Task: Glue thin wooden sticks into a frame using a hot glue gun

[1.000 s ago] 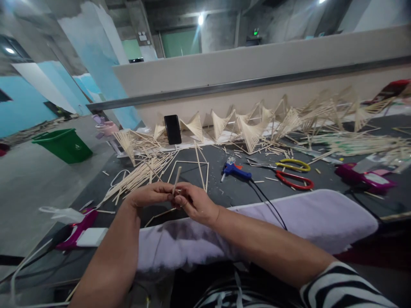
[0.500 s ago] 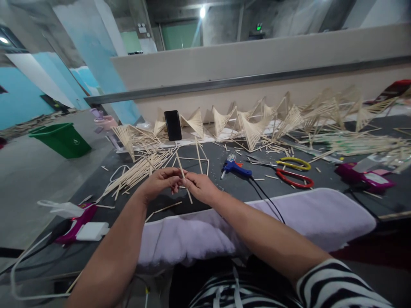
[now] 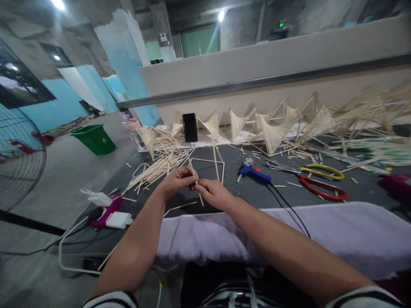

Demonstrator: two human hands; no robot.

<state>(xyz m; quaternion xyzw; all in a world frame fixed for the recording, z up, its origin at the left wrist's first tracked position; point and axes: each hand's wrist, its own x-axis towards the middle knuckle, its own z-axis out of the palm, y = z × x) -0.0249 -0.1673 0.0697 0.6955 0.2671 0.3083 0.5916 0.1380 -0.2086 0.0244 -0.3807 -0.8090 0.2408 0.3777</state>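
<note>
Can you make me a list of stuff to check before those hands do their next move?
1. Is the stick held? Ok: the left hand and right hand both have it.
2. Is the glue gun clear of both hands? Ok: it lies to their right.
3. Is it hot? Cannot tell.
4. Is its cord off the cloth? Not ok: it runs across it.
5. Are the scissors clear of the hands? Ok: they lie right of the gun.

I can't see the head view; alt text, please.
The left hand and right hand hold a thin, slanting wooden stick above a dark table. A blue glue gun and scissors lie to the right, loose sticks to the left; fan-like stick models line the back.
</note>
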